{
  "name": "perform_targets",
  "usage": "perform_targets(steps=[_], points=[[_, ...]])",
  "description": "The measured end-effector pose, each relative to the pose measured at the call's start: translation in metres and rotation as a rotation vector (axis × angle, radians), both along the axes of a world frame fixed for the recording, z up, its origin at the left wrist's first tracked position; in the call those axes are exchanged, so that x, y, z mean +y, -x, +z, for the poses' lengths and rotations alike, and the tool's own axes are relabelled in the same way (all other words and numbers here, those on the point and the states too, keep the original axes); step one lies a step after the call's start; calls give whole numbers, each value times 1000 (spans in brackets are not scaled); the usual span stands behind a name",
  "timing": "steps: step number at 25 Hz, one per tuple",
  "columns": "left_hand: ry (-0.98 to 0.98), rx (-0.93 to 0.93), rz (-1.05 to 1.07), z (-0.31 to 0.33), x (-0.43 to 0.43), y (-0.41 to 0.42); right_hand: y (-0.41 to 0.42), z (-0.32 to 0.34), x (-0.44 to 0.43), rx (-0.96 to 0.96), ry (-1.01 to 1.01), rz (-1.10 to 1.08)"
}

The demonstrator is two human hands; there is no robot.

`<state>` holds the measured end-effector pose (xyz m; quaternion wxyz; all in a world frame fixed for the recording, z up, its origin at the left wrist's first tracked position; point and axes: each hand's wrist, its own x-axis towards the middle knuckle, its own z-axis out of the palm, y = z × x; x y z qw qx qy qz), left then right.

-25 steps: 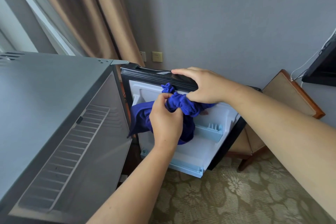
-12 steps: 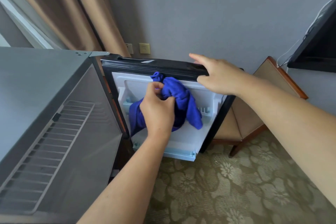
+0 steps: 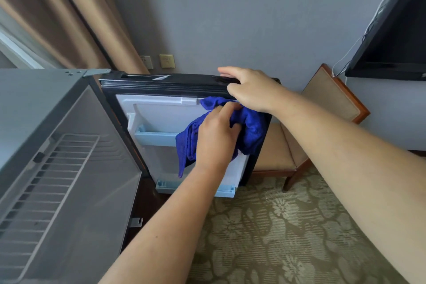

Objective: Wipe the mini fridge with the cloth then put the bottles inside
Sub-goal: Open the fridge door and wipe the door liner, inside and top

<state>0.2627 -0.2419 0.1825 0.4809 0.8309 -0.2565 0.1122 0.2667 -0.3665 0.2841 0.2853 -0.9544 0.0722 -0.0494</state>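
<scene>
Left hand (image 3: pixel 216 136) gripping blue cloth (image 3: pixel 251 127) against open fridge door (image 3: pixel 161 115), right hand (image 3: pixel 249 90) holding door top

A deep blue cloth (image 3: pixel 252 127) is shown against the white lining of a black-framed door (image 3: pixel 159 117), which is fitted with pale blue shelves (image 3: pixel 156 139). The mini fridge (image 3: pixel 34 104) is finished in grey. The carpet (image 3: pixel 276 226) is patterned with pale flowers on olive; the curtain (image 3: pixel 80 18) is tan, the wall (image 3: pixel 230 18) grey-blue.

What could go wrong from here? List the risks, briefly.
Pushing with the cloth could swing the door into the chair close behind it if the right hand on its top edge slips. The cloth's loose end hangs below the left hand near the door shelf and might snag there.
</scene>
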Motion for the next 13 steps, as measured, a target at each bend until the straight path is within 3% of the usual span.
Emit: perform_targets(steps=[3, 8, 13], points=[[56, 16, 80, -8, 24, -10, -1, -5, 0, -33, 6, -18], [75, -24, 388, -13, 102, -53, -6, -14, 9, -77, 98, -3], [140, 106, 498, -5, 122, -66, 1, -17, 10, -83, 162, 24]])
